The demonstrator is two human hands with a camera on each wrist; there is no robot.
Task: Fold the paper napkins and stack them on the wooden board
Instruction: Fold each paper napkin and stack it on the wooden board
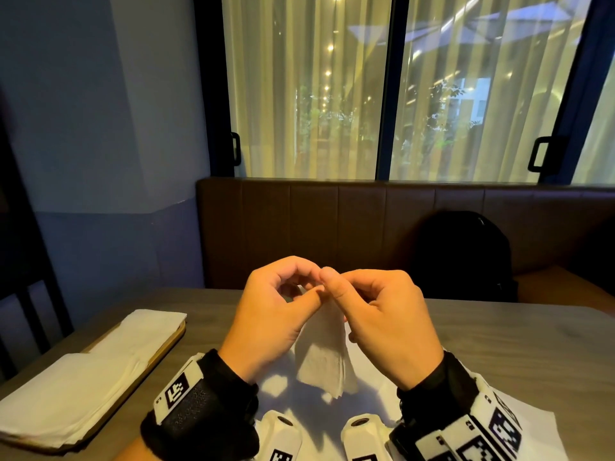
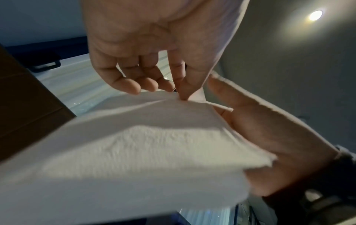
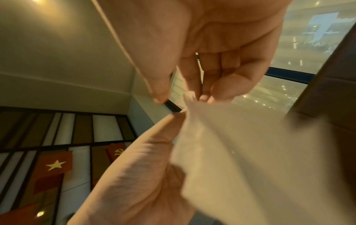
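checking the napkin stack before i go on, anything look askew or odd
Yes: the white folded napkins overhang the near end of the wooden board, and the far one sits skewed. Both hands pinch another napkin in the air.

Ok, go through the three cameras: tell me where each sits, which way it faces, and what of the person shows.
Head: on the head, facing forward and down at the left hand and right hand pinching a napkin above the table; both wrists show.
Left wrist: under the left hand, looking up along its fingers at the napkin; right hand opposite.
Right wrist: under the right hand, looking up along its fingers; left hand opposite.
Shared: all three show the napkin pinched by both hands.
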